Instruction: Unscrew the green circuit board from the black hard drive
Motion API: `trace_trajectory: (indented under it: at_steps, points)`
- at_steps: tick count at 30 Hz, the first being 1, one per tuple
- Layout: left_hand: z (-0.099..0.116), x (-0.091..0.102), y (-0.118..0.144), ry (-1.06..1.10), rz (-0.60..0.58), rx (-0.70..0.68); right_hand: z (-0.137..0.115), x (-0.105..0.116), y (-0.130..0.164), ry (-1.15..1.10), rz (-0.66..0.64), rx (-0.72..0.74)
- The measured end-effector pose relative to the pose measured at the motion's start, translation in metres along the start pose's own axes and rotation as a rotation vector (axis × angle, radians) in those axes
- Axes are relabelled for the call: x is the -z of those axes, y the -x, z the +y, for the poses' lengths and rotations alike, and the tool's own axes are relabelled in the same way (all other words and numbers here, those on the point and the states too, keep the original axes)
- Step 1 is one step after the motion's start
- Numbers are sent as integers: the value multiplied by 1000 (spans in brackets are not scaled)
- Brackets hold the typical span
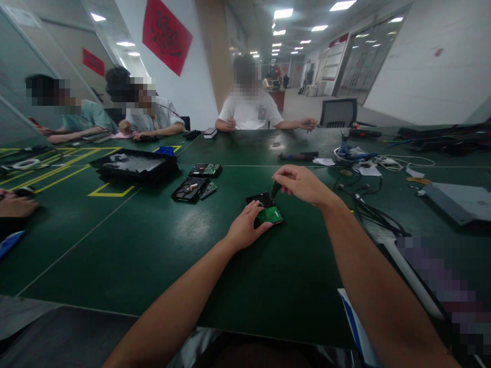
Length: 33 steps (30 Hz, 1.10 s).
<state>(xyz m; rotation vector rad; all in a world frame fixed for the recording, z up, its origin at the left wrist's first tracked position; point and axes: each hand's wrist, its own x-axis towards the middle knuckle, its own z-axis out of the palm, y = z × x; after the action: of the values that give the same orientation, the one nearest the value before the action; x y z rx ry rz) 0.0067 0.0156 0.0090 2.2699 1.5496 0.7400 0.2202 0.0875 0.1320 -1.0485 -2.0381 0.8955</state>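
A small hard drive (pixel 268 212) with a green circuit board facing up lies on the dark green table (pixel 161 255) in front of me. My left hand (pixel 245 227) rests on its near left side and holds it in place. My right hand (pixel 301 183) is just above and to the right of it, fingers closed on the dark green handle of a screwdriver (pixel 275 189) whose tip points down at the drive.
Two more opened drives (pixel 194 188) and a black tray (pixel 134 166) lie to the left. Cables (pixel 364 204) and a grey flat case (pixel 456 202) sit to the right. Three people sit at the far side, and another person's hand (pixel 15 204) rests at the left edge.
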Motion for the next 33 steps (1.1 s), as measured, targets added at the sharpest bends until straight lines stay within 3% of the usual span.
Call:
trace_trajectory:
  at_steps: [12, 21, 29, 33]
  points:
    - [-1, -1, -1, 2, -7, -4, 0, -4, -1, -132, -75, 14]
    - [-1, -1, -1, 8, -7, 6, -2, -2, 1, -4, 34, -25]
    - [-2, -2, -1, 3, -1, -6, 0, -4, -1, -184, -63, 20]
    - [-1, 0, -1, 12, -5, -3, 1, -1, -1, -69, -31, 39]
